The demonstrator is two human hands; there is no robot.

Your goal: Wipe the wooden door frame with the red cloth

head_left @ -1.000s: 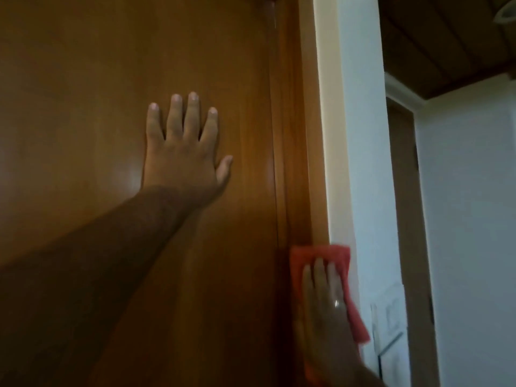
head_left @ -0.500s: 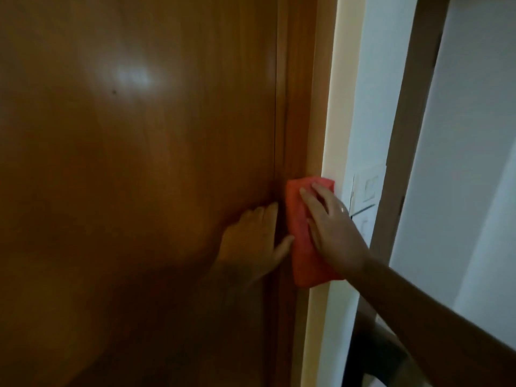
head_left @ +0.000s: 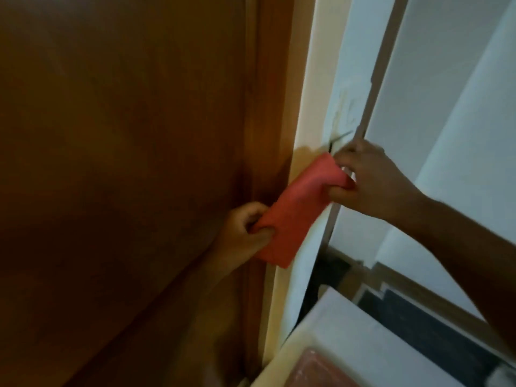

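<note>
Half a second ago the right hand (head_left: 371, 185) pressed the red cloth (head_left: 298, 210) flat on the wooden door frame (head_left: 275, 107); now both hands pinch it, left hand (head_left: 245, 230) gripping the lower end, stretched across the frame's edge, probably refolding before wiping resumes.

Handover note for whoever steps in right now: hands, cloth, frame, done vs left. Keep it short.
Left hand: shut on the lower end of the red cloth.
Right hand: shut on the cloth's upper end, close to the white wall.
The cloth is held between both hands, slanted across the wooden door frame at the edge of the door. Whether it presses on the wood cannot be told; the picture is blurred.
Done: cannot be judged, no wiped area shows.
Left: from this view, wipe the frame above and below the cloth.
</note>
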